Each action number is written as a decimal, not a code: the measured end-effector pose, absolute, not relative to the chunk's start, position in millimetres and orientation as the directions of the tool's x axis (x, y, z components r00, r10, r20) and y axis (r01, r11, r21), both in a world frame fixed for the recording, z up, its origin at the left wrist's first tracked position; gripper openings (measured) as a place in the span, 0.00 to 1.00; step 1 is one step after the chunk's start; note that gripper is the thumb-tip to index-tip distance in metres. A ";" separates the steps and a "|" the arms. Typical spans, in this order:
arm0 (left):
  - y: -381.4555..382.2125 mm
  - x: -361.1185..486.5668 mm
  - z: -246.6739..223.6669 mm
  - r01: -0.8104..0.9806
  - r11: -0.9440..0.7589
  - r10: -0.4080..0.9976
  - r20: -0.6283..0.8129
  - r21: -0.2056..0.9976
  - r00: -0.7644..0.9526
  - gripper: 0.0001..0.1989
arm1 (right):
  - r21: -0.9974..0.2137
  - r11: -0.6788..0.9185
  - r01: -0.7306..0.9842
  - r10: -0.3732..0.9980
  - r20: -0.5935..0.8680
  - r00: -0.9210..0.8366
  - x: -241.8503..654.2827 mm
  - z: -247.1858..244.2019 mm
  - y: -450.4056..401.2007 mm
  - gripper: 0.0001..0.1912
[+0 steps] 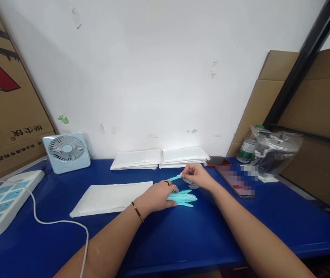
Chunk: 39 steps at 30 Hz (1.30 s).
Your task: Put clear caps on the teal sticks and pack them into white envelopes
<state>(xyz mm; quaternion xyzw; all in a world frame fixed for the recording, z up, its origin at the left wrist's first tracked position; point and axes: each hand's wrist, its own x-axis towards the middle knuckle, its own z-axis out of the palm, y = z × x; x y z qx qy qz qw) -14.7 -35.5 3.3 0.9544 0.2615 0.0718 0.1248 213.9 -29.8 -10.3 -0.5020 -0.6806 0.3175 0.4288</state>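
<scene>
Pinched between the thumb and fingers of the right hand (pixel 195 175) is one end of a single turquoise strip (pixel 176 178), whose other end is hidden at the left hand (pixel 159 197). By the left hand, a bundle of turquoise strips (pixel 182 198) is held low over the table, its loose ends pointed to the right; the fingers are curled over it and the thumb is laid along its near side. Behind everything, the view is filled by a white wall (pixel 153 77), marked with peeled patches. Below it is seen the blue table (pixel 199 239). The left side is closed off by a printed cardboard box (pixel 11 116), and the right by plain cardboard (pixel 318 100), crossed by a black bar (pixel 295 65). At the left edge a white power strip (pixel 11 200) is set, with a white cable (pixel 57 222) trailed near it. One flat white packet (pixel 109 199) is partly covered by the left hand; two stacks of white packets (pixel 185 155) are placed near the wall. A pale blue fan (pixel 68 152) is stood at left; at right, a clear plastic bag (pixel 278 150) is seen beside a bottle (pixel 246 150). Two phones (pixel 234 181) are laid nearer the right hand. Small clear pieces (pixel 193 186) are partly hidden beneath it.
</scene>
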 end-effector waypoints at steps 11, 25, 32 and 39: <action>-28.0 -7.6 -2.0 0.540 -0.720 0.645 0.134 0.436 0.752 0.08 | -0.439 0.133 0.888 0.967 0.253 -0.019 230.1 -17.4 -23.1 0.10; -6.5 -21.4 0.9 0.661 -0.520 0.837 0.166 0.541 0.522 0.08 | -0.846 0.224 0.484 0.964 0.120 -0.236 243.3 10.4 -41.7 0.20; -4.0 -22.4 0.1 0.637 -0.542 0.824 0.195 0.549 0.533 0.09 | -0.846 0.241 0.476 0.954 0.116 -0.278 231.7 8.2 -42.9 0.18; -4.7 -19.0 0.5 0.631 -0.558 0.807 0.177 0.538 0.563 0.09 | -0.831 0.251 0.497 0.950 0.112 -0.293 214.2 2.7 -43.3 0.15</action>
